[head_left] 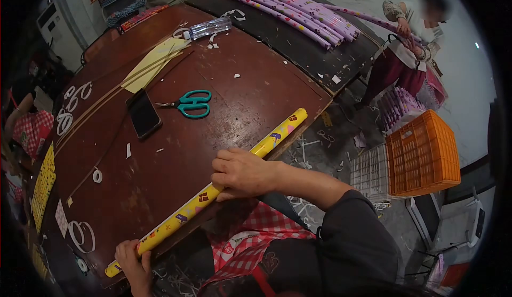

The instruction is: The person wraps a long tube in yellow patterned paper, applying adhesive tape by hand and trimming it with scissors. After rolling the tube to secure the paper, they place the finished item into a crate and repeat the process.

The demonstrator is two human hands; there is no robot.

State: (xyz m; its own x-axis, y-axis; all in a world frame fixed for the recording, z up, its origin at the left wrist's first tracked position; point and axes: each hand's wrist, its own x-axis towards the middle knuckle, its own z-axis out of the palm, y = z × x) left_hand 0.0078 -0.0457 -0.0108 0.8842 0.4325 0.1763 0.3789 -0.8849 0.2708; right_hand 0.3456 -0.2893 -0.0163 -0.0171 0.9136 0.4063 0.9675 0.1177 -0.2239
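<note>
A long yellow roll of patterned wrapping paper (pixel 184 211) lies slantwise along the near edge of the brown table. Near its lower left end, my left hand (pixel 134 265) grips it with curled fingers. My right hand (pixel 242 173) is closed over the roll a little past its middle, back of the hand up. Beyond the roll lie teal-handled scissors (pixel 193 104), their blades pointing left toward a black phone (pixel 143 113). A loose ring of white tape (pixel 97 176) rests farther left.
Purple patterned rolls (pixel 304 11) are stacked on the black table at the back. A plastic bottle (pixel 209 28) and yellow paper sheet (pixel 154 65) lie on the brown table. At right, a person (pixel 408 46) holds a purple roll, near an orange crate (pixel 424 153).
</note>
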